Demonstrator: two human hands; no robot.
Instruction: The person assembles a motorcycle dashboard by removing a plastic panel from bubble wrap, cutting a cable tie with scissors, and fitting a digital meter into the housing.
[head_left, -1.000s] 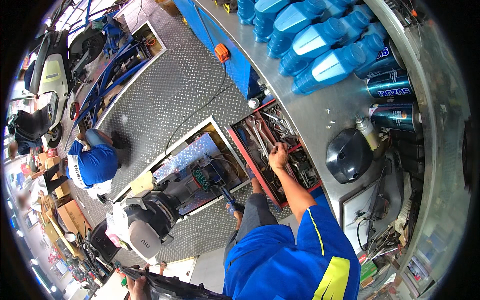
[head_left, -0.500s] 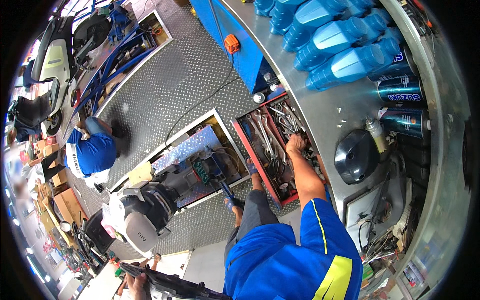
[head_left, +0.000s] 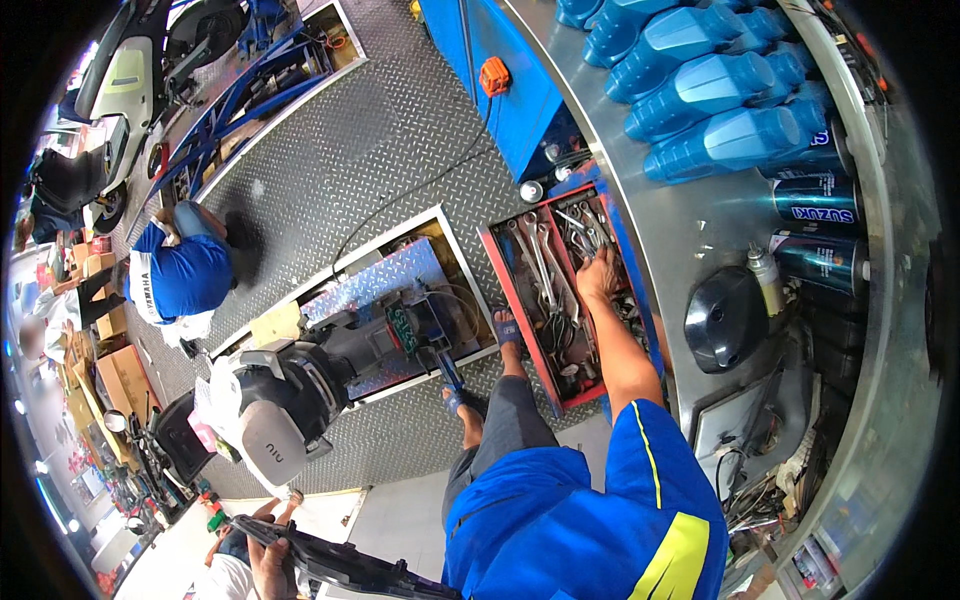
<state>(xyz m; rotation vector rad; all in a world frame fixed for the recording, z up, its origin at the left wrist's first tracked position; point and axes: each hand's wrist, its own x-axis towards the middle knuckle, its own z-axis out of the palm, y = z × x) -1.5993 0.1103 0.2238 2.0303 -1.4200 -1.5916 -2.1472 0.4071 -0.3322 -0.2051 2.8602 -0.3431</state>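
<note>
My right hand [head_left: 597, 277] is down in the red tool drawer [head_left: 524, 343], at its right compartment. The fingers are curled down among several wrenches [head_left: 578, 226]; their tips are hidden, so what they grip does not show. Left of the hand, longer combination wrenches [head_left: 541, 262] lie in the other compartment, with pliers-like tools below them. At the lower left my left hand [head_left: 268, 568] is closed around the end of a long black plastic panel [head_left: 335, 562], which runs right toward my body.
A steel bench [head_left: 655, 235] along the right carries blue bottles [head_left: 720, 140], dark cans [head_left: 815, 200] and a black cover [head_left: 727, 318]. A grey scooter [head_left: 290, 390] stands over a framed floor opening left of the drawer. A person in blue [head_left: 185, 265] crouches farther left.
The view has shifted slightly, moving the scene right. My right hand has slid a little farther up the drawer. The left hand still holds the panel. More of a person in white shows at lower left.
</note>
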